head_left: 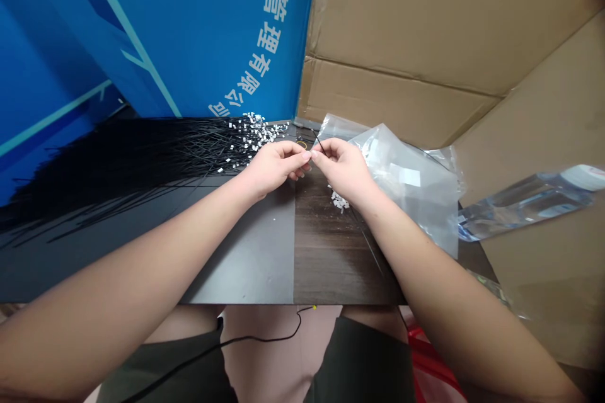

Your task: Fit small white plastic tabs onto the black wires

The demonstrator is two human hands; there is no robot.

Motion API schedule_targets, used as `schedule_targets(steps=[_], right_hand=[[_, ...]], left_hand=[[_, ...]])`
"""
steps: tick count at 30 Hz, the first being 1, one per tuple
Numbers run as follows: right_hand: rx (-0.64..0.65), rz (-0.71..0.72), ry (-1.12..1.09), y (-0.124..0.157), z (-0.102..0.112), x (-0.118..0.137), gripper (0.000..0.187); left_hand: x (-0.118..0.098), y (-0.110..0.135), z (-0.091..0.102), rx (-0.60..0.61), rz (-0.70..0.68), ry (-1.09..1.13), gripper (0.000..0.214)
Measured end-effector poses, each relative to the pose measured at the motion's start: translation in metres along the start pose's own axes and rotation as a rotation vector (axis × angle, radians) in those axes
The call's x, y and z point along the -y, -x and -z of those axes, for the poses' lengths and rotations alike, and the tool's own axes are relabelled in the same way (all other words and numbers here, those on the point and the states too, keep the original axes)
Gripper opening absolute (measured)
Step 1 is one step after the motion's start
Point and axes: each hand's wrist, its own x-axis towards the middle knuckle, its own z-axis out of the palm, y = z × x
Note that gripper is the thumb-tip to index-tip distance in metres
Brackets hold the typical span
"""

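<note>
My left hand [278, 167] and my right hand [344, 170] meet over the table with their fingertips touching. The right thumb and fingers pinch a thin black wire [319, 140], whose end sticks up past the fingers. Thumb and forefinger of the left hand are pressed together; whatever they hold is hidden or too small to name. Just below the right hand lies a small pile of white plastic pieces [339, 201]. Left of the hands spreads a large bundle of black wires [142, 151], with small white pieces [255, 129] at many of their near-right ends.
Clear plastic bags [401, 170] lie to the right, one bearing a white label. A water bottle [529, 201] leans beyond them by the cardboard [401, 19]. A blue printed panel [189, 25] stands behind the table [250, 264]. One black cable [236, 340] crosses below the table edge.
</note>
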Motion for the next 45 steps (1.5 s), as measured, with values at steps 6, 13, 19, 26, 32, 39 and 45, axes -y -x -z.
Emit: schedule_targets(steps=[6,13,19,26,32,39,45], right_hand=[[0.023,-0.082,-0.101,0.001,0.002,0.006,0.018],[0.083,-0.299,-0.452,0.002,0.000,0.012,0.022],[0.187,-0.421,-0.658,0.004,0.003,0.020,0.014],[0.211,-0.455,-0.673,0.007,0.003,0.024,0.013],[0.220,-0.479,-0.657,0.009,0.000,0.026,0.014],[0.230,-0.483,-0.660,0.011,-0.003,0.025,0.015],[0.221,-0.480,-0.632,0.014,-0.008,0.025,0.016]], left_hand=[[-0.002,0.000,-0.002,-0.071,0.013,-0.019,0.018],[-0.002,-0.004,0.000,-0.233,0.021,0.017,0.014],[-0.007,-0.004,0.001,-0.281,0.028,0.155,0.013],[-0.016,0.001,0.002,-0.159,-0.013,0.286,0.020],[-0.011,0.000,0.003,-0.148,-0.051,0.220,0.019],[-0.010,-0.001,0.003,-0.150,-0.076,0.192,0.014],[-0.011,0.000,0.000,-0.216,-0.095,0.154,0.016]])
